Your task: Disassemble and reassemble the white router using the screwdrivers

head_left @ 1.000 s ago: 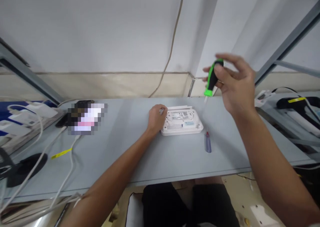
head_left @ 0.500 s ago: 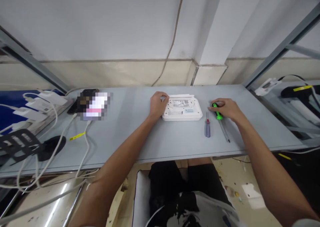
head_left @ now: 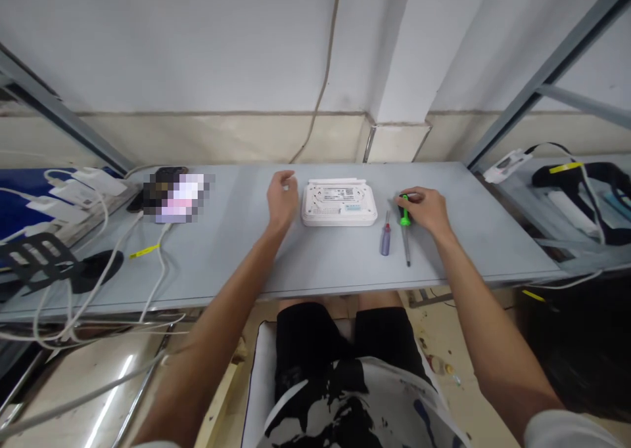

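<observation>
1. At the far left, white plugs [head_left: 73, 198] and their cables crowd the desk [head_left: 246, 264]; a black stand [head_left: 42, 261] sits in front, with cables across its base.
2. Next comes a lit phone [head_left: 180, 198], masked by blurring.
3. The left hand [head_left: 282, 200], fingers loosely curled, is just beside the router; whether it pinches anything small cannot be told.
4. The white router [head_left: 339, 201] lies flat mid-desk, vented side up.
5. A purple screwdriver [head_left: 385, 240] lies between the router and a green-and-black screwdriver [head_left: 405, 221].
6. The right hand [head_left: 426, 208] has thumb and fingers closed about the latter's handle, partly hiding it.
7. Labels: a yellow tag [head_left: 144, 251] on a cable, a printed label [head_left: 338, 194] with a square code and a pale-blue sticker [head_left: 353, 207] on the router, another yellow strip [head_left: 566, 167] far right; all too small to read.
</observation>
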A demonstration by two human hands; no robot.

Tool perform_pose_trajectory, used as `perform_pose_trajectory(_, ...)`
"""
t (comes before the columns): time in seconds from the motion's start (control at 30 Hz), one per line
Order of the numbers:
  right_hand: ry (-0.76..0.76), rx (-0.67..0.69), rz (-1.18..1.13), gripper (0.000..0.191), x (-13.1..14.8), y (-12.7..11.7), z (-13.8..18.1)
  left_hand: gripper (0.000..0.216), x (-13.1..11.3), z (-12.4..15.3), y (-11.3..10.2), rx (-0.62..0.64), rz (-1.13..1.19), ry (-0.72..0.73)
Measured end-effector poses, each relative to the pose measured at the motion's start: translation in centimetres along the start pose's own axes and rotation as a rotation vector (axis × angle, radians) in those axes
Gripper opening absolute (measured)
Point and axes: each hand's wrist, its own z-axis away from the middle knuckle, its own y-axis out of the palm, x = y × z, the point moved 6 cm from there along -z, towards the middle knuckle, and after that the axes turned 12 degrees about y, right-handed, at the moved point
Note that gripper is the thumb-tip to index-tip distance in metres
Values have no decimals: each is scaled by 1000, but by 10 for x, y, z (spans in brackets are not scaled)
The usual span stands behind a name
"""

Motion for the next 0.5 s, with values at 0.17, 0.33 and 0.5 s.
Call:
perform_pose_trajectory(0.17, -34, -198, -5, 29, 2, -38, 45, 41, -55, 184, -31, 33, -55, 171)
perform_pose_trajectory(0.33, -40, -285, -73, 18, -58, -36, 184, 46, 20, 355, -42, 313, -198, 11)
perform_pose_trajectory(0.5, 45, 183, -44, 31, -119, 56, 261, 31, 104, 345, -90, 360, -462, -76)
